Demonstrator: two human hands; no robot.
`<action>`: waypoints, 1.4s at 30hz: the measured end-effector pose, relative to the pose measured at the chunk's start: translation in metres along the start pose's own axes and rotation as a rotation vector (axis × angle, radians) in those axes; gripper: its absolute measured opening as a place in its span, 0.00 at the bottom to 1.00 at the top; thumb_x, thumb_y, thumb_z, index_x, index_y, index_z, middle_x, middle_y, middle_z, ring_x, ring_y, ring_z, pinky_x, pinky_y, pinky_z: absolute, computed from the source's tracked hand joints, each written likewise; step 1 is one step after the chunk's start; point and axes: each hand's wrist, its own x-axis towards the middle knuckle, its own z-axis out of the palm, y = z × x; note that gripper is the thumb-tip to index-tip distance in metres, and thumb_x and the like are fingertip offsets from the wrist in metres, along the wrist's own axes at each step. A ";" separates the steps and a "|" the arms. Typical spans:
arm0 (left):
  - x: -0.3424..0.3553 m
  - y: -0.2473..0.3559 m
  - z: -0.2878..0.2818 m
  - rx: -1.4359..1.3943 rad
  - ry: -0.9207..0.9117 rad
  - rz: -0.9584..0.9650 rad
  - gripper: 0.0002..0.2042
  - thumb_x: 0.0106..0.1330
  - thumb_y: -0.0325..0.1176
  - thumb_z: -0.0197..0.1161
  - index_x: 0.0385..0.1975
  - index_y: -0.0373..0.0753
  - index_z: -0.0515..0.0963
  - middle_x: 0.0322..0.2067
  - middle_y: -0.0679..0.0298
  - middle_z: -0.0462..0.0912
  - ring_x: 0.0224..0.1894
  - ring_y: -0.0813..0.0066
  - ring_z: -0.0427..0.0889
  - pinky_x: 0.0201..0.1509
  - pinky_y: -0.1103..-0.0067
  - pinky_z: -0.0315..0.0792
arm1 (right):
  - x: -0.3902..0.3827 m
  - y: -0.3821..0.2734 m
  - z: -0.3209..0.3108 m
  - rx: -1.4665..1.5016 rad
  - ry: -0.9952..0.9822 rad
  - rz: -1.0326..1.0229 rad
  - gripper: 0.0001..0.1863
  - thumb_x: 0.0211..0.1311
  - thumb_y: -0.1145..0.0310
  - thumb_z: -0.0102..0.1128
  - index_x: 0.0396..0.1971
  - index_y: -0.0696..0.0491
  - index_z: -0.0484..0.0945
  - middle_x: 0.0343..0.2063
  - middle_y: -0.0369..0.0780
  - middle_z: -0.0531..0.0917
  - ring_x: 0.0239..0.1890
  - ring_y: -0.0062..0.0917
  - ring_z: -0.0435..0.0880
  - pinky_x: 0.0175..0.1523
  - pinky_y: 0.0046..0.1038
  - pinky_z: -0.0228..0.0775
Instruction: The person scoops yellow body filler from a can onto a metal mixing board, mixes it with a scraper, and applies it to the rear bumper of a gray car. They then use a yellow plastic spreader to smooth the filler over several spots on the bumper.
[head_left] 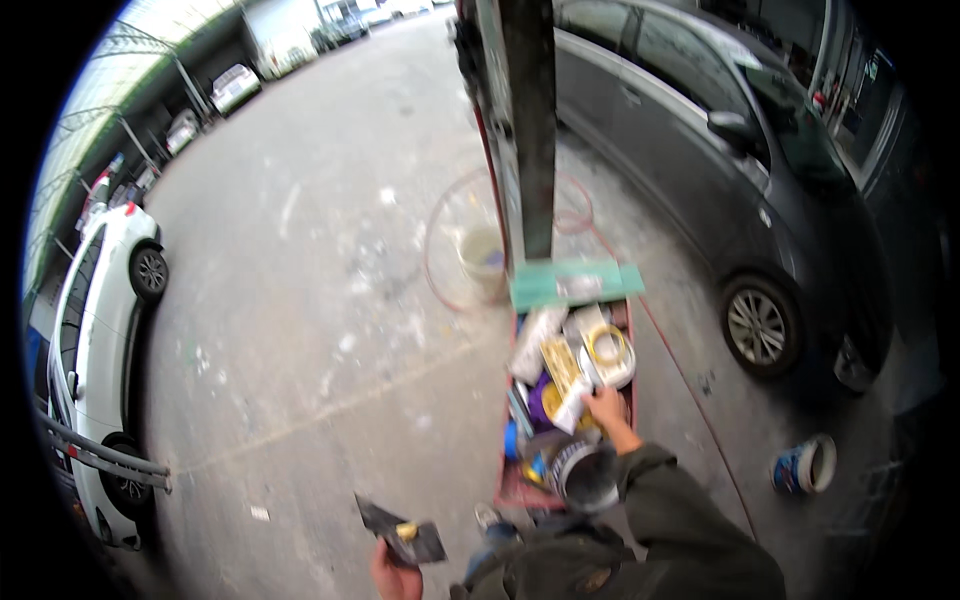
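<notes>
At the lower left of the picture my left hand [396, 576] is closed on the edge of a dark flat plate [425, 545]. A small lump of pale yellow paste [406, 531] sits on top of it. My right hand [608, 408] reaches over a red cart [520, 494], its fingers closed on a white tube-shaped thing [571, 407], slightly blurred. Around that hand lie rolls of tape [606, 344], a yellow perforated block [562, 364], a purple round item [538, 400] and an open grey can [588, 478] close to my body.
A green board [577, 284] lies across the cart's far end, beside a dark post [528, 130]. A white bucket [482, 252] and red hose [703, 398] are on the floor. A dark car [690, 130] stands right, a tub [803, 466] near it; a white car [100, 300] left.
</notes>
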 end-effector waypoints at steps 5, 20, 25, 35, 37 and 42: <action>0.021 -0.002 -0.070 -0.009 -0.066 0.017 0.17 0.72 0.36 0.48 0.53 0.31 0.71 0.52 0.58 0.77 0.54 0.66 0.74 0.63 0.70 0.64 | 0.010 -0.022 0.016 0.214 0.194 0.101 0.17 0.39 0.55 0.71 0.25 0.52 0.80 0.29 0.44 0.83 0.36 0.38 0.82 0.42 0.38 0.72; 0.067 0.016 -0.020 0.047 -0.122 0.069 0.15 0.67 0.29 0.57 0.52 0.31 0.71 0.47 0.60 0.78 0.49 0.71 0.77 0.53 0.75 0.72 | -0.055 -0.097 0.001 1.420 -0.338 0.349 0.12 0.64 0.61 0.51 0.34 0.55 0.75 0.20 0.39 0.76 0.20 0.26 0.76 0.21 0.28 0.71; 0.084 0.022 0.002 0.011 -0.189 0.059 0.13 0.65 0.26 0.55 0.49 0.31 0.73 0.47 0.57 0.79 0.48 0.66 0.79 0.54 0.72 0.72 | -0.111 -0.142 -0.017 1.470 -0.837 0.309 0.12 0.62 0.58 0.61 0.31 0.49 0.70 0.23 0.31 0.71 0.18 0.16 0.68 0.18 0.17 0.59; 0.056 0.049 0.059 0.027 -0.125 0.234 0.11 0.65 0.20 0.54 0.46 0.29 0.72 0.44 0.56 0.80 0.45 0.67 0.81 0.52 0.74 0.75 | -0.210 -0.209 -0.045 1.162 -0.830 -0.040 0.15 0.69 0.65 0.47 0.51 0.56 0.68 0.34 0.45 0.82 0.35 0.33 0.84 0.40 0.35 0.79; 0.053 0.046 0.064 0.061 -0.110 0.249 0.09 0.65 0.21 0.54 0.44 0.30 0.73 0.43 0.57 0.80 0.45 0.69 0.81 0.51 0.74 0.75 | -0.213 -0.206 -0.037 1.169 -0.798 -0.189 0.16 0.69 0.62 0.51 0.51 0.56 0.68 0.32 0.45 0.82 0.32 0.30 0.84 0.38 0.31 0.79; 0.042 0.028 0.061 0.074 -0.158 0.194 0.09 0.66 0.22 0.55 0.44 0.31 0.75 0.41 0.58 0.81 0.41 0.73 0.81 0.47 0.76 0.76 | -0.246 -0.222 -0.056 1.049 -0.907 -0.306 0.17 0.69 0.60 0.51 0.50 0.56 0.71 0.40 0.38 0.81 0.36 0.19 0.80 0.42 0.23 0.74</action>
